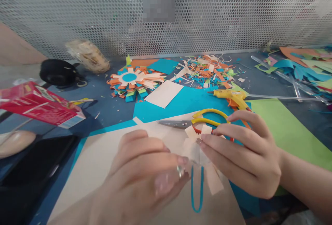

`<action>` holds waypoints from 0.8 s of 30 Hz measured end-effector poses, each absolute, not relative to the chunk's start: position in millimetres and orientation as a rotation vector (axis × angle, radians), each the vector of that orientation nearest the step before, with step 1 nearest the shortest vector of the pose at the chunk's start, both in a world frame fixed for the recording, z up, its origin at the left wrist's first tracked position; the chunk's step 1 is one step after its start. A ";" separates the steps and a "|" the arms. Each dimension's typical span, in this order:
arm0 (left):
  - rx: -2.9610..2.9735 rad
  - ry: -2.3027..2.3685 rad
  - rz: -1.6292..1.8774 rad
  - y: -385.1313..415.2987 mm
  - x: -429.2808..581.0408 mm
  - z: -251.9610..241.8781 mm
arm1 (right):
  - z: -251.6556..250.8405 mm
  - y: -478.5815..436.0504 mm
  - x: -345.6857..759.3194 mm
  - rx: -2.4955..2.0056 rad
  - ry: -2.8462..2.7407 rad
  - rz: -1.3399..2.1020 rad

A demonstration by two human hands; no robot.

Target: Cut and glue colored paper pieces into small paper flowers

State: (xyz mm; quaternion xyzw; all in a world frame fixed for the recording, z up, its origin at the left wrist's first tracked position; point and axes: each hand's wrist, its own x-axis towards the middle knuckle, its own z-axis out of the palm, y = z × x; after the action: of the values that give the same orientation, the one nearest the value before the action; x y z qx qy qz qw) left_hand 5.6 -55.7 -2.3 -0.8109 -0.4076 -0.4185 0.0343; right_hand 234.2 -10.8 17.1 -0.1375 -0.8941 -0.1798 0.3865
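My left hand (pixel 147 166) has its fingers curled and pinched at the left side of a small cream paper piece (pixel 194 149) with cut strips. My right hand (pixel 243 149) grips the same piece from the right, fingertips on its upper strips. A blue loop (pixel 197 190) hangs below the piece, and one cream strip (pixel 214 180) points down beside it. Behind the fingers, scissors (pixel 181 124) with yellow and red handles lie on cream and blue sheets. A yellow glue gun (pixel 232 97) rests farther back, with a clear stick in its rear.
A layered paper flower (pixel 129 77) and a heap of paper scraps (pixel 207 71) lie at the back. On the left are a red box (pixel 38 104), a phone (pixel 41 159) and a black round object (pixel 58 72). Green paper (pixel 290 124) spreads at right, before a perforated metal panel (pixel 103 14).
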 end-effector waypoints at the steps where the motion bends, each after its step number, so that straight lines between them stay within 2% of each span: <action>1: -2.511 -1.282 -1.267 -51.8 9.1 2.5 | 17.1 -10.2 234.2 -0.362 -2.280 -0.455; 6: -2.676 -1.228 -1.433 -43.8 20.8 16.1 | 18.4 -6.8 234.5 -0.418 -2.298 -0.486; 11: -2.773 -1.308 -1.342 -44.6 23.4 17.3 | 18.6 -5.8 235.1 -0.407 -2.302 -0.513; 17: -2.806 -1.060 -1.367 -52.8 14.3 7.0 | 16.9 -8.4 235.2 -0.386 -2.307 -0.544; 24: -2.904 -1.061 -1.024 -53.0 -4.7 4.2 | 16.6 -10.0 235.2 -0.350 -2.312 -0.554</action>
State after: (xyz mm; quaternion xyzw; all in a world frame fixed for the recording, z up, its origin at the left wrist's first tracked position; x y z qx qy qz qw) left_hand -4.7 -53.0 4.2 -0.8902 -0.3251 -0.3139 -0.0578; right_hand 235.2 -10.0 16.6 -0.1357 -0.8972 -0.2150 0.3611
